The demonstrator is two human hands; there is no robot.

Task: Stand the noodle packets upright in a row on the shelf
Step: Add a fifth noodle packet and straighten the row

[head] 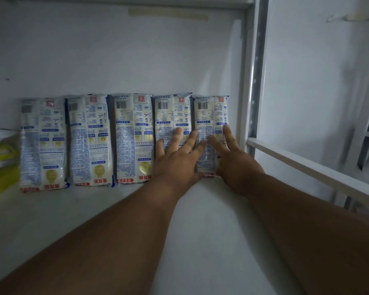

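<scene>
While both hands are pressing flat with fingers spread, the left hand is steadying the fourth noodle packet and the right hand the fifth packet. Five packets are standing upright against the back wall on the shelf; the row is looking nearly finished.

Five white-and-blue noodle packets upright in a row (print upside down), against shelf back wall
</scene>
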